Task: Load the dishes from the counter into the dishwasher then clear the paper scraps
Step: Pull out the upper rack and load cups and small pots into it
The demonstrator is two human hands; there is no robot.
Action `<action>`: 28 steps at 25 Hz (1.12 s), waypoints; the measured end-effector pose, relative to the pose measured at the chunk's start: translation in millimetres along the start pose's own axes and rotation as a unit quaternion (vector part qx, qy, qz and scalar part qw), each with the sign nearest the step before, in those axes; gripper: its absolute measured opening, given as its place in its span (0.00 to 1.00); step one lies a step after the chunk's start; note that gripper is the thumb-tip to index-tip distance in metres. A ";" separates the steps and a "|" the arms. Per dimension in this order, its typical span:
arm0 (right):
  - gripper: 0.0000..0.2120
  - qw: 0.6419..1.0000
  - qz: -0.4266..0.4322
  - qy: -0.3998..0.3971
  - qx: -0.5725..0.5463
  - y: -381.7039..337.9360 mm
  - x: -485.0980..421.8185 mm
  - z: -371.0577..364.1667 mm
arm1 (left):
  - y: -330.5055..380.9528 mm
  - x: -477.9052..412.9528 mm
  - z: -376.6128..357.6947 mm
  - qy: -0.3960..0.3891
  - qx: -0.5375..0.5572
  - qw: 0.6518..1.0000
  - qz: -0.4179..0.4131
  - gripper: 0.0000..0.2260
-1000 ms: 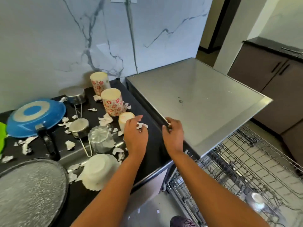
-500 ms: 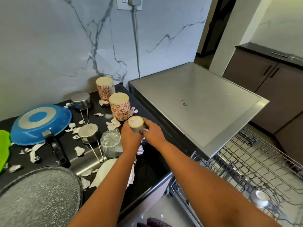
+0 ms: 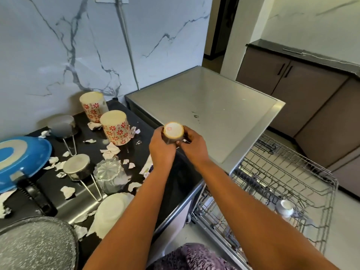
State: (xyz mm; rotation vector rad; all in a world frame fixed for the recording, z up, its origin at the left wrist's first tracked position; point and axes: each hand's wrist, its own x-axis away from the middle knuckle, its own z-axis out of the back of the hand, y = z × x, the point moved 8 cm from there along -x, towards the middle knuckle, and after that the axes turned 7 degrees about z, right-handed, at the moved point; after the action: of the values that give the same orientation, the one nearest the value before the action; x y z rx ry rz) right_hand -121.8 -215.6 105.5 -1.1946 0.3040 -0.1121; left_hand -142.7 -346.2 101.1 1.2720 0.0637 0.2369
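Observation:
A small cup (image 3: 173, 131), upside down with its pale base showing, is held in the air between both hands over the counter's right edge. My left hand (image 3: 161, 151) grips its left side and my right hand (image 3: 193, 147) grips its right side. Two floral mugs (image 3: 93, 106) (image 3: 116, 127) stand upside down on the black counter (image 3: 142, 133). Torn paper scraps (image 3: 111, 151) lie all over it. The dishwasher rack (image 3: 282, 182) is pulled out at the lower right, with one small cup (image 3: 284, 207) in it.
A blue pan (image 3: 21, 160), two steel measuring cups (image 3: 62, 126) (image 3: 78, 168), a glass (image 3: 110, 176), a white bowl (image 3: 113, 211) and a speckled grey lid (image 3: 37, 246) sit on the counter. The steel dishwasher top (image 3: 206, 112) is right of it. Brown cabinets (image 3: 311, 94) stand beyond.
Both hands closed on the small cup and lifted it off the counter, moving it right toward the dishwasher. The camera view shifted slightly.

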 end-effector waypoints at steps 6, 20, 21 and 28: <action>0.22 0.992 -0.039 0.117 -0.004 24.8 21.8 91.9 | 30.6 36.3 -78.9 -0.102 -0.007 0.993 -0.063 0.21; 0.20 0.947 -0.093 0.308 -0.012 108.3 81.2 268.1 | 57.2 135.7 -257.5 -0.250 -0.069 0.951 -0.171 0.27; 0.20 0.949 -0.100 0.298 -0.007 119.9 80.8 279.5 | 53.9 140.1 -272.0 -0.257 -0.081 0.949 -0.163 0.28; 0.20 0.958 -0.201 0.197 0.053 235.9 75.5 336.5 | -1.4 161.6 -368.9 -0.300 -0.135 0.944 -0.030 0.29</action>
State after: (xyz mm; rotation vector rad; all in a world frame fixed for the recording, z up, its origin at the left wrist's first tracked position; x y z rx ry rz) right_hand 30.7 154.4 -14.3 -1.1088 0.3949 -0.7191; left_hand -50.8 33.7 4.0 1.0200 -0.4398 -0.1975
